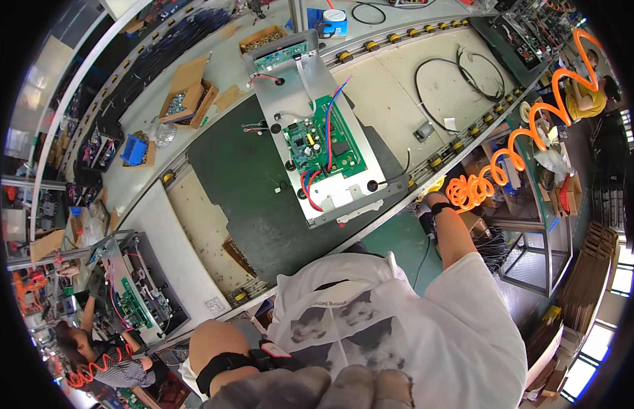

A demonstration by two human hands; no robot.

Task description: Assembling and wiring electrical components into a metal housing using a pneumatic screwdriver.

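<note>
Seemingly between steps on circuit-board unit [324,141], at near edge of worktop [382,85]. Holding left hand [317,390] apart from right hand [426,210] by orange hose [461,193]; cannot tell grips. Calls next for sparing wires [328,126].

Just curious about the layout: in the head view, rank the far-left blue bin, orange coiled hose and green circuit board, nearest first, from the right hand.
From the right hand:
1. Orange coiled hose, just right.
2. Green circuit board, leftward.
3. Blue bin, far left.

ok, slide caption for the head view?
Green circuit board on a silver metal plate, orange coiled hose at right.
</note>
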